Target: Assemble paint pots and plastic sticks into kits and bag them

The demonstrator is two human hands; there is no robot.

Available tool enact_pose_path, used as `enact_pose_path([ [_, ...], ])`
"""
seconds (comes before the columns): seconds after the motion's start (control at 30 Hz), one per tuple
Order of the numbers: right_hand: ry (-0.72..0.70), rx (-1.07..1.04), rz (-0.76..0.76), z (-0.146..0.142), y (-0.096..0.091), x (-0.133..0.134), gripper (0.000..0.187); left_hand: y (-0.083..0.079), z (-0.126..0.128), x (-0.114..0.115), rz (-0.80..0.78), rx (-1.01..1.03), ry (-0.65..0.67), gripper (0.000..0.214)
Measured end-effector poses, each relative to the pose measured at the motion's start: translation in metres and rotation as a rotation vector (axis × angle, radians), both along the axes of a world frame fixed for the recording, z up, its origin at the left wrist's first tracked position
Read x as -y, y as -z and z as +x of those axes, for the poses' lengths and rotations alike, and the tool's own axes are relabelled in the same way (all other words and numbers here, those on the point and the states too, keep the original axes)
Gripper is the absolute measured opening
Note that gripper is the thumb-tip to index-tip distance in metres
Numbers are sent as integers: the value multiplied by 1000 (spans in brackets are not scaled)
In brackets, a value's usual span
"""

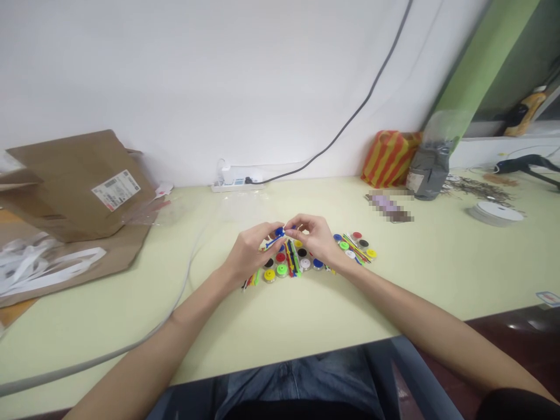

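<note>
Pinching blue piece (pixel 276 235) in fingers of left hand (pixel 250 252) and right hand (pixel 314 237). Best keep both grips close together, low over coloured discs (pixel 282 270) on counter (pixel 306 326).

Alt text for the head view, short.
Left hand and right hand pinch a small blue piece above coloured discs and sticks on a pale table. A brown paper bag lies left, a power strip by the wall, a striped bag right.
</note>
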State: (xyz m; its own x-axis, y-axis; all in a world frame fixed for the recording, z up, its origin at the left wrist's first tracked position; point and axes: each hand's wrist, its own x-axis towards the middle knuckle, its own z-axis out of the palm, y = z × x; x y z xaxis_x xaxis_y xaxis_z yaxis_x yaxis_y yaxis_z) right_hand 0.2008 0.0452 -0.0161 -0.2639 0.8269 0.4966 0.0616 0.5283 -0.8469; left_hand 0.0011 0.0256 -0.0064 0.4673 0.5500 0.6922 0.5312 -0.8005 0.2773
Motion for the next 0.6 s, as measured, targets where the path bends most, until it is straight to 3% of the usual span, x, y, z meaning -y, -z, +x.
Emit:
enact_pose_path([
  [0.23, 117, 60, 95, -2, -2, 5, 12, 2, 1, -1, 51, 0, -31, 19],
  [0.6, 81, 94, 172, -9, -7, 14, 8, 2, 1, 2, 35, 10, -28, 21],
])
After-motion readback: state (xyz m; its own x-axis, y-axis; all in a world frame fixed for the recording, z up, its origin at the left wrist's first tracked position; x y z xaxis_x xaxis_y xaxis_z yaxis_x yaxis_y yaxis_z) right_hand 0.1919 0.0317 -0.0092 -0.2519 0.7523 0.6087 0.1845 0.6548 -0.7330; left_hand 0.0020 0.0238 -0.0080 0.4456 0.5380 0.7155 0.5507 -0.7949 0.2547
